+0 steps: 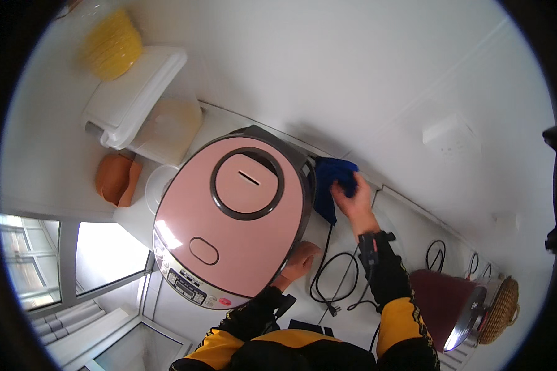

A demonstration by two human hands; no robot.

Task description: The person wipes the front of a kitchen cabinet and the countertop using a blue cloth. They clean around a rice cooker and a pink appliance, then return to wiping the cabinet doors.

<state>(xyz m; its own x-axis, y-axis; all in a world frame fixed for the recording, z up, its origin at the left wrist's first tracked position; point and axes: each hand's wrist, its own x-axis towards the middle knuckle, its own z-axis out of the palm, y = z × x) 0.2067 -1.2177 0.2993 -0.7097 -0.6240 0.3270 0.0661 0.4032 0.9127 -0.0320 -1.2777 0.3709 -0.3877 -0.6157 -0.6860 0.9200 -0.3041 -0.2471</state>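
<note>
A large pink rice cooker (255, 241) with a dark rim sits on the white counter, its control panel (185, 287) at the lower left. On the right of the cooker, my right hand (355, 201) grips a dark blue cloth (327, 185) bunched by the cooker's rear right side. My left hand (301, 259) is low against the cooker's right side, its forearm partly hidden by the lid's edge; whether the fingers press on the body is unclear. A black power cord (322, 273) runs from below the cloth and coils on the counter, ending in a plug (333, 310).
At the left stand a lidded white container (134, 99), a brown bowl-like holder (117, 180) and a clear bowl (157, 185). A yellow bundle (113, 46) rests on the container. At right are a maroon appliance (441, 301), a woven basket (499, 315) and more cords (436, 255). Wall behind.
</note>
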